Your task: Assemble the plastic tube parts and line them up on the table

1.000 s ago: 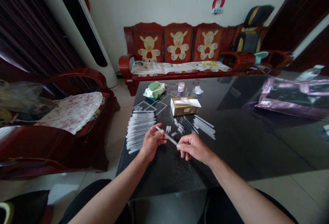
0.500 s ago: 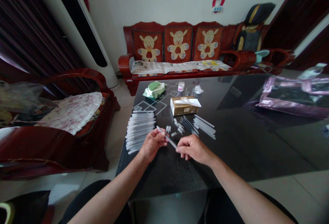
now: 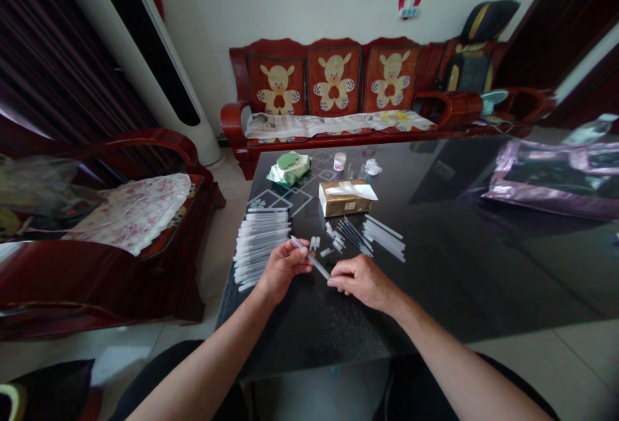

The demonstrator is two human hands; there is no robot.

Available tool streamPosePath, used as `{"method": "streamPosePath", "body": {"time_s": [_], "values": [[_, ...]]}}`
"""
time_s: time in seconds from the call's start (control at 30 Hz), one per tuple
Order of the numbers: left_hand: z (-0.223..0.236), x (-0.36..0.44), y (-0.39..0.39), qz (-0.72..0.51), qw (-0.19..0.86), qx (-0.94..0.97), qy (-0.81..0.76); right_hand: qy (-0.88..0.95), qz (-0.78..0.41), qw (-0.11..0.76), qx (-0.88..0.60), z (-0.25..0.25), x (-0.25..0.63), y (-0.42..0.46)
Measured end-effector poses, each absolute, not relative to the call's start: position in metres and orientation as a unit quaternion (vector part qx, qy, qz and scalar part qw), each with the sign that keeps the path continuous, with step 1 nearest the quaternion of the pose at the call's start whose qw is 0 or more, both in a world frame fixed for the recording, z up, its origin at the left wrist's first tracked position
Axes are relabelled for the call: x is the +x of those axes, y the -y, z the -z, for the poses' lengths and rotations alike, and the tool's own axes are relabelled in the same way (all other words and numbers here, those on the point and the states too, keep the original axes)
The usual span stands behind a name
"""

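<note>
A slim whitish pen [image 3: 316,265] slants between my two hands, above the dark table. My left hand [image 3: 285,266] pinches it near its upper, pointed end. At its lower end, the fingers of my right hand [image 3: 356,279] close around it. Beside my left hand lies a row of similar pens [image 3: 261,240]. Just beyond the hands are small white caps [image 3: 315,242] and more short pieces [image 3: 333,235]. Thin dark refills [image 3: 355,237] lie to their right, followed by translucent pen barrels [image 3: 385,238].
Behind the pen parts stands a gold tissue box [image 3: 345,205]. Further back are a green wipes pack [image 3: 289,169], a small white jar [image 3: 340,162] and a crumpled tissue [image 3: 373,167]. A purple-edged plastic bag [image 3: 532,198] occupies the right side of the table [image 3: 445,279].
Both hands keep their hold on the pen, which stays slanted between them. The whole view has shifted slightly; the things on the table lie as before.
</note>
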State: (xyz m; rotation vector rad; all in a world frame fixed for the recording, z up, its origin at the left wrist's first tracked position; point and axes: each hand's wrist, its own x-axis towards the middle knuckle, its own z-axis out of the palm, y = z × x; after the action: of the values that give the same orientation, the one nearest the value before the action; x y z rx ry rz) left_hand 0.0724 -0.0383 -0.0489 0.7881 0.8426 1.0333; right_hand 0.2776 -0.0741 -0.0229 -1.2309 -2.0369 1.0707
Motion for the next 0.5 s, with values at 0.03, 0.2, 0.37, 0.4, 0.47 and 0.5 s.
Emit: {"method": "streamPosePath", "body": {"time_s": [0.03, 0.2, 0.37, 0.4, 0.47, 0.5], "values": [[0.049, 0.072, 0.039, -0.463, 0.723, 0.350, -0.375, 0.756, -0.391, 0.269, -0.451, 0.022, 0.277, 0.074], [0.049, 0.074, 0.040, -0.447, 0.747, 0.339, -0.356, 0.763, -0.392, 0.279, -0.431, 0.020, 0.276, 0.076], [0.051, 0.075, 0.040, -0.455, 0.728, 0.369, -0.358, 0.760, -0.394, 0.261, -0.446, 0.027, 0.278, 0.074], [0.051, 0.075, 0.041, -0.460, 0.717, 0.379, -0.362, 0.759, -0.392, 0.254, -0.452, 0.028, 0.279, 0.073], [0.051, 0.075, 0.041, -0.469, 0.696, 0.397, -0.371, 0.758, -0.387, 0.243, -0.464, 0.030, 0.280, 0.071], [0.050, 0.075, 0.041, -0.472, 0.687, 0.404, -0.376, 0.759, -0.385, 0.239, -0.468, 0.030, 0.280, 0.070]]}}
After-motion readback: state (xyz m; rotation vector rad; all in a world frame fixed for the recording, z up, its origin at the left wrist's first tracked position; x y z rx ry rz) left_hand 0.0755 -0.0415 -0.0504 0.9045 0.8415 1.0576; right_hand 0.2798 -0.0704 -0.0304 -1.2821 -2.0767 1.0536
